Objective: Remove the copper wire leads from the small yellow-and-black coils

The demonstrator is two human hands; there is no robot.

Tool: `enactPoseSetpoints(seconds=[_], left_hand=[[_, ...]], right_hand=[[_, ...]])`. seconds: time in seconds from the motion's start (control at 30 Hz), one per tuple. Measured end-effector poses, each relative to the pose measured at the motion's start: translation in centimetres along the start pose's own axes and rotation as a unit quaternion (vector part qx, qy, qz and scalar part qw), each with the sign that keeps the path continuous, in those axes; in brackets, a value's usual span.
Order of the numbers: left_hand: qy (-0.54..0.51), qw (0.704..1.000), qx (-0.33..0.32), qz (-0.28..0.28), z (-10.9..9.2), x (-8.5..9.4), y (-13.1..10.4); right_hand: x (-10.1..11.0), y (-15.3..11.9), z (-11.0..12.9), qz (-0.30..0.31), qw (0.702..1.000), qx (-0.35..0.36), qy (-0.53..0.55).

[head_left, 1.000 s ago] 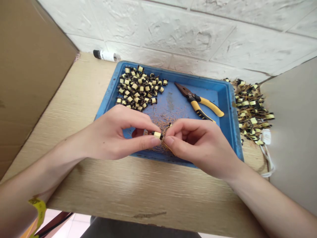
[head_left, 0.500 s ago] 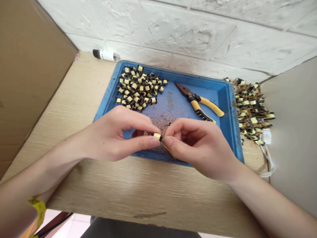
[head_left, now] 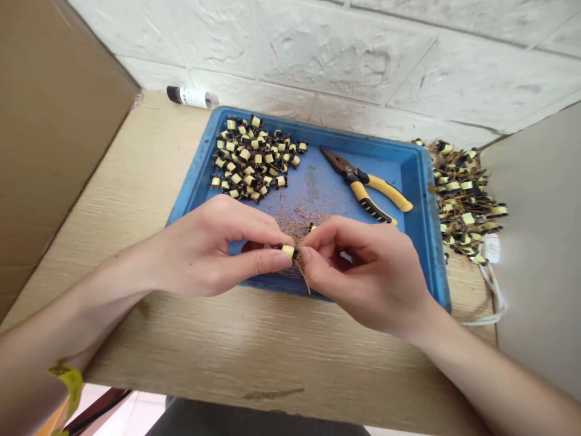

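A small transformer coil [head_left: 287, 251], black-ended with yellow tape round its middle, is pinched between the thumb and forefinger of my left hand [head_left: 227, 245]. Thin copper-coloured wire leads [head_left: 305, 277] trail from its right end. At that end my right hand [head_left: 363, 266] has thumb and forefinger closed on a wire lead; the fingertips hide the exact grip. Below both hands is the near part of a blue tray [head_left: 415, 200], strewn with wire clippings [head_left: 299, 218]. Another coil [head_left: 312, 227] shows partly behind my right forefinger.
A heap of taped coils [head_left: 254, 158] fills the tray's back left. Yellow-and-black pliers [head_left: 363, 184] lie with handles parted at its right. Coils with long leads [head_left: 467, 200] are piled outside the right rim, beside a white cable [head_left: 497, 297]. A small bottle [head_left: 193, 97] lies behind.
My right fingers have shifted slightly at the coil's end, and the trailing lead now hangs more steeply. My left hand keeps its pinch. The view has moved a little.
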State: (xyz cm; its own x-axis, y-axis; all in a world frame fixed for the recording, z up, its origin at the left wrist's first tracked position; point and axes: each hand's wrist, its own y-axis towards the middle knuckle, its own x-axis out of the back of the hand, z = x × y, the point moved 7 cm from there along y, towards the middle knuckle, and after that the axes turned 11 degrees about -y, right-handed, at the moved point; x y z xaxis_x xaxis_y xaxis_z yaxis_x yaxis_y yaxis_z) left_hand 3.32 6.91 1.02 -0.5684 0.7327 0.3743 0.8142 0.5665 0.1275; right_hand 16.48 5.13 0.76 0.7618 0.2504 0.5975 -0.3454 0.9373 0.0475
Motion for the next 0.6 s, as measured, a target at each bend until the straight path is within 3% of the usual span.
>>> enactPoseSetpoints(seconds=[0.2,0.43,0.6], left_hand=[[-0.002,1.000,0.012,0.014,0.09,-0.17,0.12],[-0.043,0.998,-0.002,-0.041,-0.08,0.57,-0.26],[-0.043,0.998,-0.001,-0.044,-0.06,0.68,-0.23]], right_hand=[[0.38,-0.24,0.44,-0.037,0.996,0.039,-0.068],[0.59,-0.18,0.87,-0.051,0.994,0.075,-0.060],[0.64,-0.25,1.05,-0.059,0.993,0.087,-0.050]])
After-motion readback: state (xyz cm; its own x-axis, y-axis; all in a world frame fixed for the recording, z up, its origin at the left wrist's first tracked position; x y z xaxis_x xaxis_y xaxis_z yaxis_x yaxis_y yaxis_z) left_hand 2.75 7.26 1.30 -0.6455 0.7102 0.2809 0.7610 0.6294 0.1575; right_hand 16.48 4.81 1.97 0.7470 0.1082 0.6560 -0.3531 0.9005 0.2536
